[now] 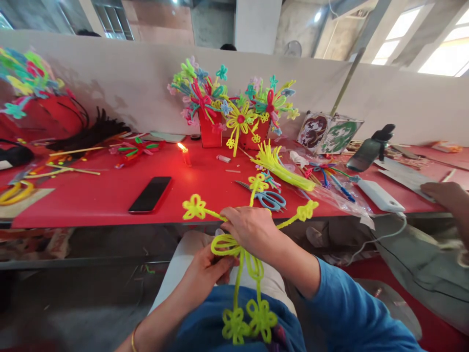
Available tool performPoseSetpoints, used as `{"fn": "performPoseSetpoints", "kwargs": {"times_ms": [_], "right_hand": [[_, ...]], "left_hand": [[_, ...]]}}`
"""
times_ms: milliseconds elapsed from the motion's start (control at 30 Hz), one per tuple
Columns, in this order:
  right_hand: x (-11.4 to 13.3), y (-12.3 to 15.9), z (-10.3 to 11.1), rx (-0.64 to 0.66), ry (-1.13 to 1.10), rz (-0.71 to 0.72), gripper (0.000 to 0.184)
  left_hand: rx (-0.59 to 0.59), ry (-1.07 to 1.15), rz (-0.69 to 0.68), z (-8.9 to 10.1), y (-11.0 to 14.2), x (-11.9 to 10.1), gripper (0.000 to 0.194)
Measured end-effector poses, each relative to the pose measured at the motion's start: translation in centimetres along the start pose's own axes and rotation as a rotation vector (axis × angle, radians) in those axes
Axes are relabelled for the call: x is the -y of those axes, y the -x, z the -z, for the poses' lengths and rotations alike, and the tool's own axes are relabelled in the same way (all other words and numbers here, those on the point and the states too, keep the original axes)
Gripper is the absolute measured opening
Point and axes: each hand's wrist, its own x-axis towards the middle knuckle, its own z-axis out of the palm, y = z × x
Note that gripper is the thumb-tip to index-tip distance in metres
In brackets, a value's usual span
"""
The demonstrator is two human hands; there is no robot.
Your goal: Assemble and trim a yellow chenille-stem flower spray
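Observation:
Over my lap I have a yellow pipe-cleaner flower (pixel 254 266) with looped petals at its middle and several stems, each ending in a small blossom. My left hand (pixel 208 269) is closed on the looped petals from below, its fingertips partly hidden. From above, my right hand (pixel 252 229) is closed over the flower's middle and covers it. Three stems point up and outward over the table edge; two hang toward my blue shirt. Just beyond my right hand lie blue-handled scissors (pixel 270 199) on the table.
On the red table (pixel 120 195) are a black phone (pixel 151 194), a lit candle (pixel 186 156), a bundle of yellow pipe cleaners (pixel 284 168) and a white power bank (pixel 381 195). Red pots (pixel 211 129) of pipe-cleaner flowers stand behind. At right, another person's hand (pixel 445 193) rests near grey sheets.

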Motion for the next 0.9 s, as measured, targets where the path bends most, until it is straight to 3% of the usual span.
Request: {"fn": "performPoseSetpoints", "kwargs": {"times_ms": [167,300,400,533,700,833,900], "right_hand": [[-0.4,0.2,-0.1,-0.037,-0.131,0.097,0.014],[-1.6,1.3,0.3,-0.283,-0.331,0.142,0.014],[-2.3,3.1,0.3,-0.453,-0.453,0.118,0.014],[-3.0,6.3,-1.6,-0.516,-0.606,-0.008,0.012],[-3.4,7.5,-5.8,-0.413,-1.012,-0.326,0.019],[-2.5,5.7,-7.6,-0.197,-1.522,-0.235,0.031],[-1.9,4.7,-8.0,-0.169,-1.663,-0.226,0.028]], "left_hand": [[0.034,-0.012,0.009,0.5,0.0,0.0,0.022],[0.018,0.057,-0.006,1.0,0.0,0.5,0.024],[-0.026,0.082,0.008,1.4,0.0,0.8,0.023],[-0.073,0.141,0.013,1.9,0.2,0.8,0.023],[-0.119,0.253,-0.010,2.1,0.2,0.5,0.020],[-0.100,0.258,0.010,1.8,-0.2,0.2,0.019],[-0.113,0.258,0.028,1.7,-0.3,0.2,0.018]]}}
